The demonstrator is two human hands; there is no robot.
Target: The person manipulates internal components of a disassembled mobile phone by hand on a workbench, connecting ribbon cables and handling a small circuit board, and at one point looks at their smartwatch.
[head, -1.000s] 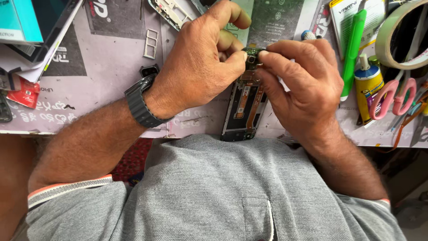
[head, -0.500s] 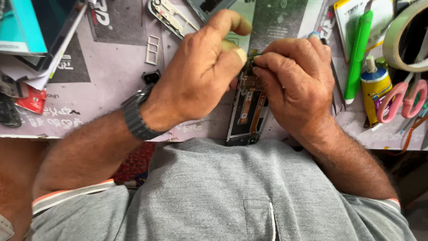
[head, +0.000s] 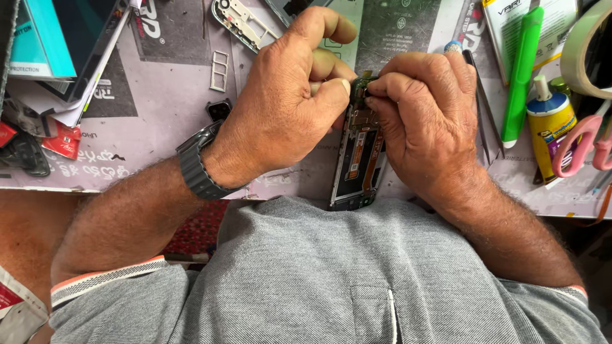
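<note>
Currently the left hand (head: 280, 108) and right hand (head: 424, 121), both closed, pinch a small green circuit board (head: 360, 86) at the opened phone (head: 357, 159) top edge, on the mat (head: 159, 127). It likely handles light, thin, fragile; grip edges only.

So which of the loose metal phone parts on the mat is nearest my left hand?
The small dark square part, beside the left hand; the silver tray sits farther.

The opened phone (head: 357, 159) lies on the mat (head: 159, 83) between both hands, glue bottle (head: 548, 124) right.
</note>
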